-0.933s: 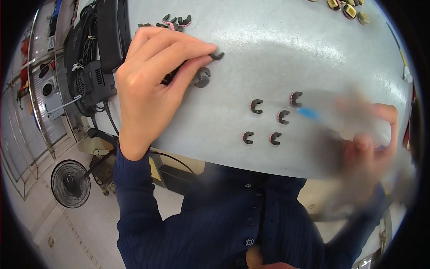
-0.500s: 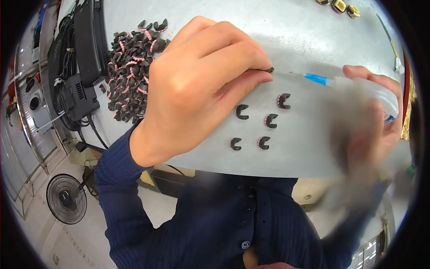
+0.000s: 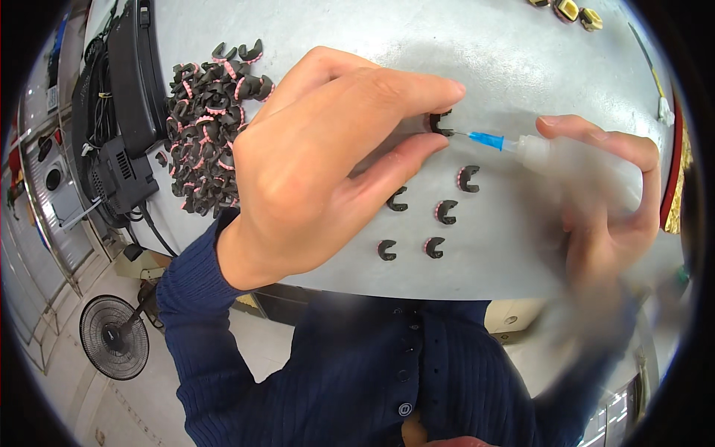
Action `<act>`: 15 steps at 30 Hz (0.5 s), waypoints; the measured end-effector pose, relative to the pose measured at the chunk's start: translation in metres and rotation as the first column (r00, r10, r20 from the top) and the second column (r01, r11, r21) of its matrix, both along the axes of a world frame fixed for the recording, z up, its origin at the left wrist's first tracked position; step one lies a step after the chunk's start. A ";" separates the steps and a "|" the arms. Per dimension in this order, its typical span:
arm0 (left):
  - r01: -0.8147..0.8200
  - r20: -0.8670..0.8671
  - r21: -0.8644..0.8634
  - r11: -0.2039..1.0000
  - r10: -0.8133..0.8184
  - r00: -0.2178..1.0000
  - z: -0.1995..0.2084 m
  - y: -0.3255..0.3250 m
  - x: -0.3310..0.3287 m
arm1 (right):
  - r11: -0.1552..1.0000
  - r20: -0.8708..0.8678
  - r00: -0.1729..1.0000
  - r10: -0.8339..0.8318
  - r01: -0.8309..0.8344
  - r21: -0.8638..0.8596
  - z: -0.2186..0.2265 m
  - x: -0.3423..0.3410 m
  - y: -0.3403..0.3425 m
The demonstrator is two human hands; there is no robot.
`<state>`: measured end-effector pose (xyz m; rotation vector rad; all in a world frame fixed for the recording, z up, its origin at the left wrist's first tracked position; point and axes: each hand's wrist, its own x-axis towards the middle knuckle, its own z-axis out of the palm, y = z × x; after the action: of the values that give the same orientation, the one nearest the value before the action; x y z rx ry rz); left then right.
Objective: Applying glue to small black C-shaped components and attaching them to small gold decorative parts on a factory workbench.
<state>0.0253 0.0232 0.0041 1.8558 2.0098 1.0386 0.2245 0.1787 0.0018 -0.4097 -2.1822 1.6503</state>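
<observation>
My left hand (image 3: pixel 320 156) is over the middle of the grey table, thumb and forefinger on either side of a small black C-shaped piece (image 3: pixel 441 123), which it holds. Part of that piece is behind the fingers. My right hand (image 3: pixel 614 194) grips a whitish translucent squeeze bottle (image 3: pixel 596 173), tipped on its side. From its nozzle a blue needle tip (image 3: pixel 487 140) points left, and its thin needle meets the lower end of the held piece. Several similar pieces with pink beaded outer edges, such as this C-shaped piece (image 3: pixel 446 212), lie below on the table (image 3: pixel 491 261).
A heap of black-and-pink pieces (image 3: pixel 205 138) lies left of my left hand. Beyond it are a black device (image 3: pixel 123 175) and cables. Several yellow-and-black parts (image 3: pixel 566 10) sit at the far edge. A floor fan (image 3: pixel 114 337) stands at lower left.
My left thumb and forefinger have spread wider, showing more of the black piece. The right hand has brought the bottle left, so the needle now reaches the piece.
</observation>
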 end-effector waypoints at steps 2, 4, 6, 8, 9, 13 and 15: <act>0.005 0.003 0.000 1.000 -0.005 1.000 0.000 0.001 0.000 | 1.000 0.005 1.000 0.001 -0.001 -0.007 -0.001 0.000 0.000; 0.003 0.001 0.004 1.000 -0.003 1.000 0.000 0.001 0.000 | 0.997 -0.034 0.999 -0.001 0.004 0.076 -0.005 -0.002 0.000; 0.003 0.004 0.002 1.000 -0.003 1.000 0.000 0.000 0.000 | 0.998 -0.015 1.000 -0.014 0.015 0.061 -0.003 -0.002 -0.002; 0.001 0.007 0.000 1.000 -0.001 1.000 0.000 0.000 0.000 | 0.999 0.003 1.000 -0.025 0.025 0.047 0.002 0.000 -0.004; -0.003 0.019 -0.003 1.000 0.003 1.000 0.000 -0.001 0.000 | 0.997 0.074 0.995 -0.069 0.067 0.038 0.006 0.001 -0.006; -0.012 0.057 -0.011 1.000 0.013 0.998 0.000 -0.002 0.001 | 0.994 0.060 0.992 -0.110 0.108 0.031 0.000 0.004 -0.004; -0.002 0.053 -0.011 1.000 0.003 0.999 -0.001 -0.003 0.000 | 0.995 0.038 0.995 -0.096 0.096 0.013 -0.001 0.003 -0.004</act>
<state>0.0258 0.0207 0.0033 1.8018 1.9847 1.0636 0.2270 0.1749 0.0010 -0.5388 -2.1622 1.5907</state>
